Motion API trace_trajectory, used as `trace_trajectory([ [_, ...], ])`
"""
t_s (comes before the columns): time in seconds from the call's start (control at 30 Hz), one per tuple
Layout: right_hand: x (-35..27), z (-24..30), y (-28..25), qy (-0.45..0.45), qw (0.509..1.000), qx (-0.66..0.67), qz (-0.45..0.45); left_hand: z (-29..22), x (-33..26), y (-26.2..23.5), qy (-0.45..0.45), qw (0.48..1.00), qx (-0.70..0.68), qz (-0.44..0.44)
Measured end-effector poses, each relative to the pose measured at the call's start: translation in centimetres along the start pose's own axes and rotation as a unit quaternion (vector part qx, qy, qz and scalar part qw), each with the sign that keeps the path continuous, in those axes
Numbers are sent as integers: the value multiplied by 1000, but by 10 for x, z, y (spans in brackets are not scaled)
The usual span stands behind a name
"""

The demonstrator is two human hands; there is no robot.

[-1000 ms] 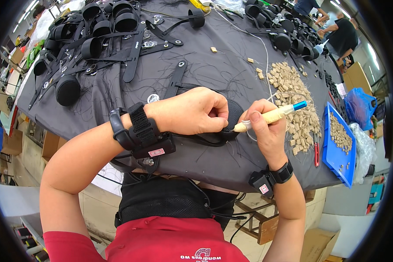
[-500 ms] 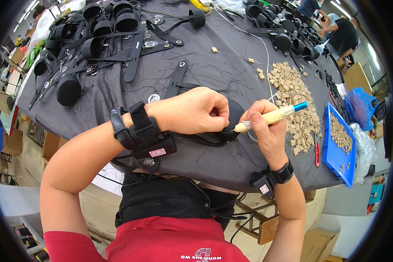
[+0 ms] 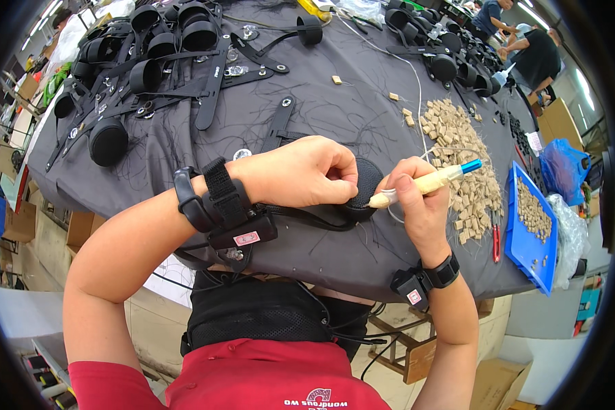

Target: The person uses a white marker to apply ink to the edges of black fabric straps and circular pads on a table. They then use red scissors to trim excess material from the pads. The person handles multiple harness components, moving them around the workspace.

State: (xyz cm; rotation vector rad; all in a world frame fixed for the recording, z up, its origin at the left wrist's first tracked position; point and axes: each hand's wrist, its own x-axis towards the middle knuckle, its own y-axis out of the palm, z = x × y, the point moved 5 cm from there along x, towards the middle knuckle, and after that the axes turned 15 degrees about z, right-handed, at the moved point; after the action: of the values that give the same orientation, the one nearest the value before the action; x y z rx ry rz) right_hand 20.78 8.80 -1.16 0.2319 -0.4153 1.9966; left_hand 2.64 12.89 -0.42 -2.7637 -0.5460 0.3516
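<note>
In the middle of the table, my left hand (image 3: 304, 174) is closed, its thumb and fingertips pinched at the edge of a round black textured pad (image 3: 368, 179). The pad belongs to a black strap piece, and its ringed strap end (image 3: 280, 116) sticks out beyond the hand. My right hand (image 3: 420, 212) is wrapped around a pen-shaped tool (image 3: 430, 182) with a cream body and a blue end. The tool's tip points left, at the pad's edge close to my left fingertips. My left fingers hide what lies between them.
Black strap pieces with round cups (image 3: 143, 75) pile up at the far left, more at the far right. Small tan blocks (image 3: 461, 164) heap right of my hands, beside red-handled pliers (image 3: 496, 242) and a blue tray (image 3: 540, 263). A white cord (image 3: 417, 82) crosses the table.
</note>
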Motion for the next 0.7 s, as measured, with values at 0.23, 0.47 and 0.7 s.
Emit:
trace_trajectory([
  [0.23,2,-7,-3,13,995,93,-16,-2,-13,-5,-1,996,84,-31],
  [0.47,2,-6,-3,37,997,53,-30,-19,-27,8,99,957,253,-99],
  [0.7,0,-4,-2,27,999,37,-5,-14,-25,10,88,959,251,-98],
])
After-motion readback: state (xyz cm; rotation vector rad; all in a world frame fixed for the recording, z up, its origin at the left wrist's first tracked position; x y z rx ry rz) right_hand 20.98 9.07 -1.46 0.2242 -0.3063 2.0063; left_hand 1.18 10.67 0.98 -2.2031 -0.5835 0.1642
